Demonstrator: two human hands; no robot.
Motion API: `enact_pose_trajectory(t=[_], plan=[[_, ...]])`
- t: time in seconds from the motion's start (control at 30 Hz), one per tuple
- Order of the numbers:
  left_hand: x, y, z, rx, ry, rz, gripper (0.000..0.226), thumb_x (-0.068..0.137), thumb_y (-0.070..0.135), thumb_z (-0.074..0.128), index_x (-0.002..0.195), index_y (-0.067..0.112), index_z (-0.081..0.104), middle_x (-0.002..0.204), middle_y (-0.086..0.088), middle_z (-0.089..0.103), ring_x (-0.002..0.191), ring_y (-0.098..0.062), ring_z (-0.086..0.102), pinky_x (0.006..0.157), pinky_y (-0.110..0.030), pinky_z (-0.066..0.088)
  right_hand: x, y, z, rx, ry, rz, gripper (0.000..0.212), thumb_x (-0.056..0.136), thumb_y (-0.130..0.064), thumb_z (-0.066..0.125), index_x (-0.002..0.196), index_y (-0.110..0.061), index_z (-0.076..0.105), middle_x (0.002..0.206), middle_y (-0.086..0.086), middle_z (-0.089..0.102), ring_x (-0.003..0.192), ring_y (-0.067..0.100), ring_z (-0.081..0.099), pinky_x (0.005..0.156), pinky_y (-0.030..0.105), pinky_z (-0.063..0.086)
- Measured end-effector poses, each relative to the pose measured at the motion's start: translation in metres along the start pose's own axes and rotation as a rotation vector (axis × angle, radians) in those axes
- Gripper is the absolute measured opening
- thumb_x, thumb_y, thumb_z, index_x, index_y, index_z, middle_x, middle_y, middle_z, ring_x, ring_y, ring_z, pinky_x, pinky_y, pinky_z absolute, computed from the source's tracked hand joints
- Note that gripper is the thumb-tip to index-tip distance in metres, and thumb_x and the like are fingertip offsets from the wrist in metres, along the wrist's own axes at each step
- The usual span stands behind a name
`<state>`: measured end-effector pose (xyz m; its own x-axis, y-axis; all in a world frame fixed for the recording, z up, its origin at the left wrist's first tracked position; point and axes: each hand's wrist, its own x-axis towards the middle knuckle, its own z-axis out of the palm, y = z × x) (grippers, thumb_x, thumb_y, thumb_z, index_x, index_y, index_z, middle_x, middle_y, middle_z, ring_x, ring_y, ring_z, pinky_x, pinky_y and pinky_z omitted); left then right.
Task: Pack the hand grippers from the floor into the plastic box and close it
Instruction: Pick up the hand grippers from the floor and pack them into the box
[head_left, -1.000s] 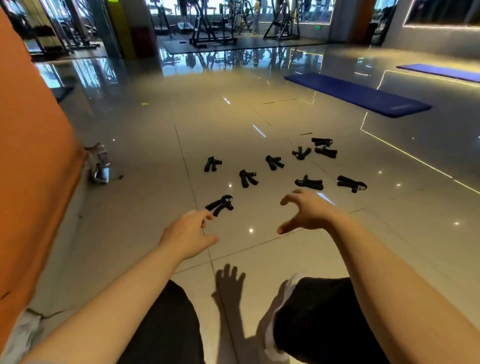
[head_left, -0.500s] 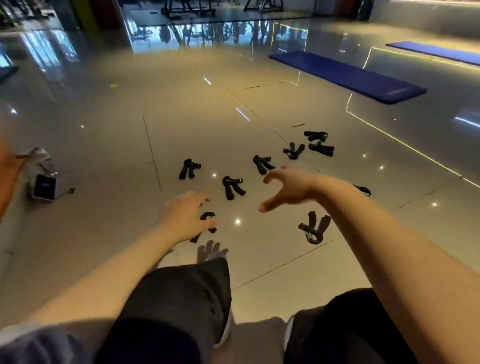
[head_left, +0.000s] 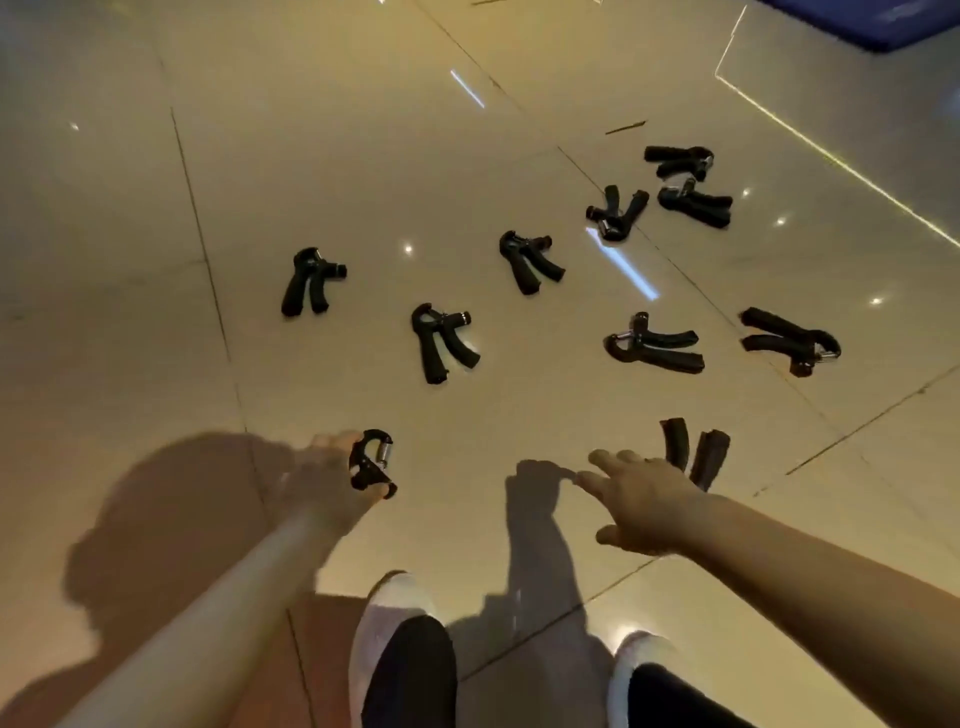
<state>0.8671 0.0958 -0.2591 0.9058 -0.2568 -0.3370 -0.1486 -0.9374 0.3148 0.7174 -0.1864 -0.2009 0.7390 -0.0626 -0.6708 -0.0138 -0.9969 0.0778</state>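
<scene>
Several black hand grippers lie scattered on the glossy tiled floor (head_left: 363, 156). My left hand (head_left: 322, 483) grips the nearest hand gripper (head_left: 371, 462) by its handles, so only the spring head shows. My right hand (head_left: 641, 501) reaches with its fingers spread toward another hand gripper (head_left: 693, 452) and covers its lower end. Further out lie a hand gripper (head_left: 309, 280) at the left, one (head_left: 441, 340) in the middle and one (head_left: 654, 345) to the right. The plastic box is not in view.
My two shoes (head_left: 395, 613) stand at the bottom edge on the floor. A blue mat (head_left: 878, 21) lies at the top right corner. A thin stick-like scrap (head_left: 626, 127) rests on the tiles beyond the hand grippers.
The camera has tilted down and come closer to the floor. My left hand has closed round the nearest hand gripper. My right hand has dropped toward the one at the right.
</scene>
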Motion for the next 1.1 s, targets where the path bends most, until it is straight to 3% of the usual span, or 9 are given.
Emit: enact_pose_trajectory(t=[0.2, 0.4, 0.53, 0.6, 0.67, 0.77, 0.9, 1.0, 1.1], plan=[[0.033, -0.021, 0.054, 0.289, -0.175, -0.141, 0.089, 0.079, 0.061, 0.057, 0.148, 0.035, 0.008, 0.153, -0.002, 0.014, 0.138, -0.027, 0.016, 0.108, -0.047, 0.023, 0.068, 0.055, 0.076, 0.374, 0.104, 0.388, 0.062, 0.090, -0.049, 0.050, 0.141, -0.032, 0.020, 0.152, 0.004, 0.012, 0.138, 0.031, 0.018, 0.099, 0.055, 0.039], [0.050, -0.026, 0.074, 0.225, 0.007, -0.007, 0.081, 0.073, 0.058, 0.068, 0.142, 0.030, 0.038, 0.136, -0.006, 0.046, 0.122, -0.034, 0.040, 0.103, -0.058, 0.027, 0.083, 0.099, 0.111, 0.585, 0.114, 0.706, 0.077, 0.080, -0.062, 0.056, 0.141, -0.034, 0.019, 0.150, 0.005, 0.018, 0.137, 0.036, 0.014, 0.097, 0.058, 0.040], [0.055, 0.006, 0.102, 0.066, -0.029, 0.198, 0.076, 0.066, 0.046, 0.080, 0.133, 0.025, 0.050, 0.121, -0.010, 0.057, 0.107, -0.039, 0.051, 0.081, -0.052, 0.047, 0.087, 0.091, 0.117, 0.714, 0.179, 0.630, 0.074, 0.076, -0.062, 0.057, 0.137, -0.025, 0.037, 0.145, 0.010, 0.031, 0.137, 0.038, 0.010, 0.109, 0.053, 0.024], [0.052, 0.028, 0.118, -0.108, -0.120, 0.221, 0.073, 0.072, 0.054, 0.067, 0.137, 0.039, 0.038, 0.131, -0.007, 0.051, 0.118, -0.035, 0.047, 0.091, -0.052, 0.045, 0.088, 0.081, 0.119, 0.669, 0.185, 0.544, 0.081, 0.068, -0.073, 0.044, 0.134, -0.026, 0.040, 0.142, 0.010, 0.037, 0.138, 0.039, 0.013, 0.114, 0.050, 0.015], [0.047, 0.039, 0.131, 0.003, -0.153, 0.298, 0.073, 0.073, 0.060, 0.053, 0.140, 0.037, 0.034, 0.136, -0.004, 0.046, 0.122, -0.032, 0.045, 0.097, -0.053, 0.040, 0.086, 0.065, 0.120, 0.648, 0.179, 0.449, 0.086, 0.064, -0.077, 0.035, 0.133, -0.026, 0.042, 0.141, 0.007, 0.039, 0.138, 0.039, 0.014, 0.115, 0.050, 0.014], [0.034, 0.035, 0.138, 0.135, -0.100, 0.384, 0.079, 0.072, 0.049, 0.059, 0.143, 0.028, 0.033, 0.143, -0.004, 0.038, 0.129, -0.032, 0.035, 0.105, -0.052, 0.030, 0.081, 0.031, 0.112, 0.644, 0.163, 0.308, 0.088, 0.062, -0.076, 0.031, 0.134, -0.026, 0.043, 0.145, 0.002, 0.035, 0.141, 0.038, 0.003, 0.112, 0.050, 0.019], [0.022, 0.000, 0.136, 0.003, -0.149, 0.168, 0.090, 0.069, 0.066, 0.051, 0.146, 0.042, 0.010, 0.149, 0.000, 0.013, 0.138, -0.028, 0.014, 0.113, -0.051, 0.017, 0.080, -0.004, 0.106, 0.668, 0.127, 0.199, 0.078, 0.071, -0.069, 0.044, 0.136, -0.027, 0.041, 0.150, -0.003, 0.028, 0.142, 0.034, -0.010, 0.113, 0.048, 0.020], [0.012, -0.023, 0.130, 0.093, -0.114, 0.229, 0.096, 0.066, 0.079, 0.038, 0.146, 0.040, 0.003, 0.146, -0.008, 0.019, 0.135, -0.030, 0.018, 0.109, -0.051, 0.022, 0.083, -0.011, 0.105, 0.669, 0.137, 0.178, 0.063, 0.081, -0.057, 0.056, 0.135, -0.027, 0.043, 0.150, -0.004, 0.028, 0.142, 0.033, -0.009, 0.112, 0.048, 0.023], [0.004, -0.025, 0.130, 0.063, -0.082, 0.228, 0.095, 0.068, 0.080, 0.038, 0.147, 0.035, 0.009, 0.144, -0.009, 0.026, 0.133, -0.030, 0.024, 0.106, -0.052, 0.027, 0.085, -0.011, 0.103, 0.666, 0.265, 0.197, 0.060, 0.080, -0.050, 0.062, 0.131, -0.023, 0.045, 0.150, 0.003, 0.025, 0.139, 0.035, 0.009, 0.110, 0.047, 0.027]])
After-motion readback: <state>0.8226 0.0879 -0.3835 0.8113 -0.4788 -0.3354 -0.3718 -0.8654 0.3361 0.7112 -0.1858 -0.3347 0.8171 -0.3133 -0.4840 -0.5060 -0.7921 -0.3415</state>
